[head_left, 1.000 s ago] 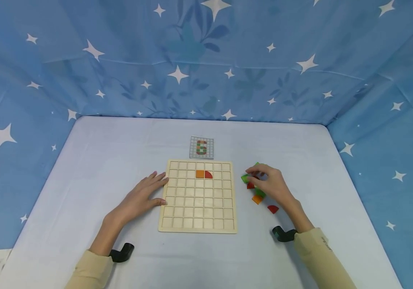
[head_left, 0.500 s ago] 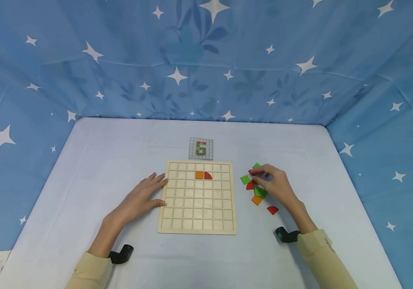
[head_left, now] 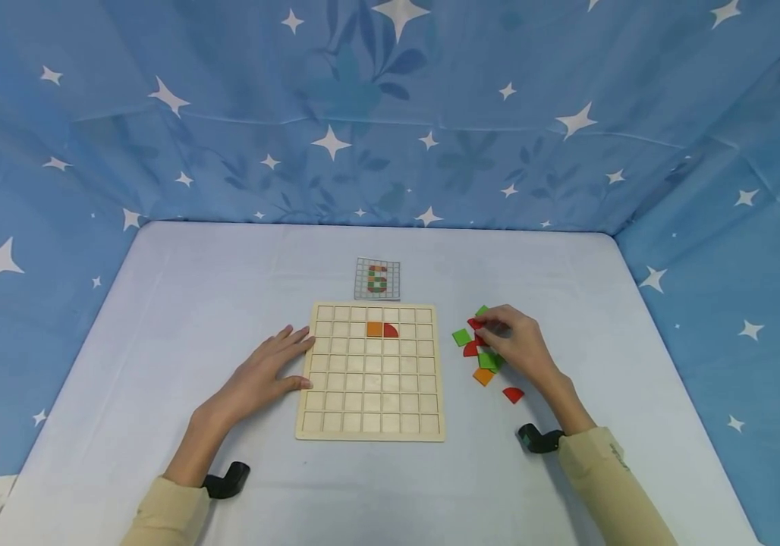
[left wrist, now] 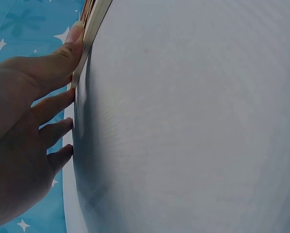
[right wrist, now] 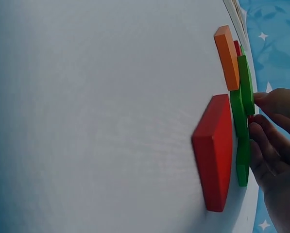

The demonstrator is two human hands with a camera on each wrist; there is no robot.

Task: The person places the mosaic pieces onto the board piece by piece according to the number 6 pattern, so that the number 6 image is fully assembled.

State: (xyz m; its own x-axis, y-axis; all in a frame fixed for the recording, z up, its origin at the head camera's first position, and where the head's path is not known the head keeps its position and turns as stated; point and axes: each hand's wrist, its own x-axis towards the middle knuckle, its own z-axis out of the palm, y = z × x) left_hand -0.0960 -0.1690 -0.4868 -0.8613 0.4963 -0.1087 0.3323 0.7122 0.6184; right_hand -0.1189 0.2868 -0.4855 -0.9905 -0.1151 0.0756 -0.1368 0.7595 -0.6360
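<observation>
Red, green and orange flat pieces are lying right of the beige board; the right hand is partly covering them, its grip unclear. With straight fingers, the left hand is touching the board.

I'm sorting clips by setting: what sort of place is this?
Probably a curtained tabletop recording booth, though the wider room isn't visible: blue starry fabric hangs behind and on both sides of a white table, and black wrist-worn devices suggest filming.
</observation>
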